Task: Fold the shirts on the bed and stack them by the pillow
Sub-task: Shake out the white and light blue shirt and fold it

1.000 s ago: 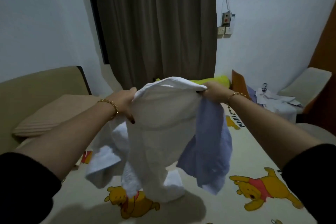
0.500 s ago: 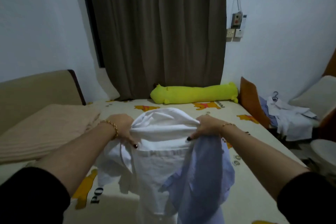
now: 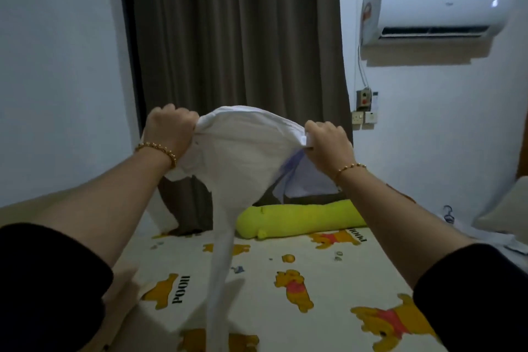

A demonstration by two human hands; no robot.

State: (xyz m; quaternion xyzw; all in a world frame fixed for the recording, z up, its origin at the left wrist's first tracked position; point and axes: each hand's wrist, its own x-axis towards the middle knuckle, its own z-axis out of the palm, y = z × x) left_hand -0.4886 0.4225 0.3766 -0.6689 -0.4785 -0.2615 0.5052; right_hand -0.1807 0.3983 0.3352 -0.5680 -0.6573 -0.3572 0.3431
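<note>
Item: white shirt (image 3: 243,157), held aloft; my left hand (image 3: 171,126) and right hand (image 3: 325,140) both clench it. I'd spread it flat on the near bed (image 3: 343,280) first.

The bed (image 3: 357,274) lies open across the lower centre and right. The yellow bolster (image 3: 300,218) bars its far edge, and the hanging white shirt (image 3: 243,151) fills mid-frame.

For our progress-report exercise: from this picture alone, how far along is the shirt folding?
Done: nothing visible; no folded stack shows on the bed. In hand: the left hand and right hand grip a white shirt by its top, held up unfolded above the bed. Left: folding it and stacking it by the pillow, which is out of view; more clothes lie at the right edge.
</note>
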